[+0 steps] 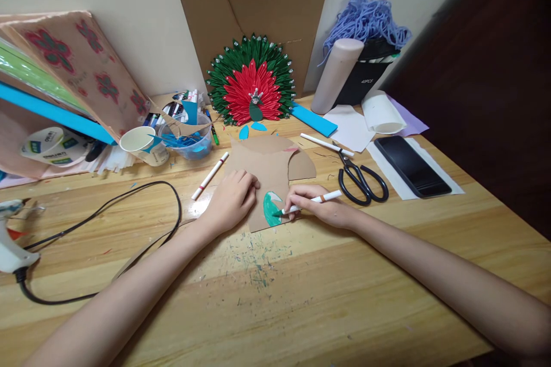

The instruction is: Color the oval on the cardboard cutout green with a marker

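My right hand (316, 205) is closed around a white marker (329, 196) whose green tip touches a green-coloured shape (271, 210) near the bottom of a piece of brown cardboard (269, 169). A small pale patch shows at the top of that shape. On the cardboard's left edge rests my left hand (232, 198), its fingers curled inward; what they hold, if anything, is hidden. One capped white marker (210, 176) lies beyond my left hand. Behind the cardboard stands a green and red fan-shaped peacock (253, 83).
Black scissors (364, 180) and a phone (413, 166) lie to the right. On the left are a glue gun (15, 243) with a looping black cable, a paper cup (144, 146) and a plastic bowl (189, 146) of blue scraps. A pink bottle (338, 76) stands at the back right.
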{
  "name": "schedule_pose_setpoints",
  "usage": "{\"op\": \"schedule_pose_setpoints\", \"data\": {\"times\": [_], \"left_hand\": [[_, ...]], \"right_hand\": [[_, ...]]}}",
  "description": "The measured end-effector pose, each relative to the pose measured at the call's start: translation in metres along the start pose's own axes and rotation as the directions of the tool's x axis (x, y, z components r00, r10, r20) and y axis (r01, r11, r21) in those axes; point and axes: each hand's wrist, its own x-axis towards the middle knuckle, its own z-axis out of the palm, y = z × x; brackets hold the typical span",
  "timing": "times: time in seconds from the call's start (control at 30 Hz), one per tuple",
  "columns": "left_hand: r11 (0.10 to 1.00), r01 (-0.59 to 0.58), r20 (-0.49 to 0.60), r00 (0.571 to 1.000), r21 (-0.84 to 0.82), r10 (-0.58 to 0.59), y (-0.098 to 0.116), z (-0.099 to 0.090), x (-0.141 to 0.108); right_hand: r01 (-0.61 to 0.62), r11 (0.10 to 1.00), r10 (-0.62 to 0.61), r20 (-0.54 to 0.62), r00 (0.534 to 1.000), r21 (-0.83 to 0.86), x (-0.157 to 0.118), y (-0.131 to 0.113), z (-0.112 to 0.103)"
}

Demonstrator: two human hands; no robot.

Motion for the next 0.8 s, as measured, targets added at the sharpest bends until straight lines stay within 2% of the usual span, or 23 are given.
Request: {"op": "schedule_pose_setpoints", "data": {"times": [0.8], "left_hand": [[1.000, -0.002, 0.001, 1.000, 0.004, 0.002, -0.0005, 0.0002, -0.0006]], "right_hand": [[-0.009, 1.000, 0.009, 0.005, 1.000, -0.007, 0.0004, -0.0006, 0.0001]]}}
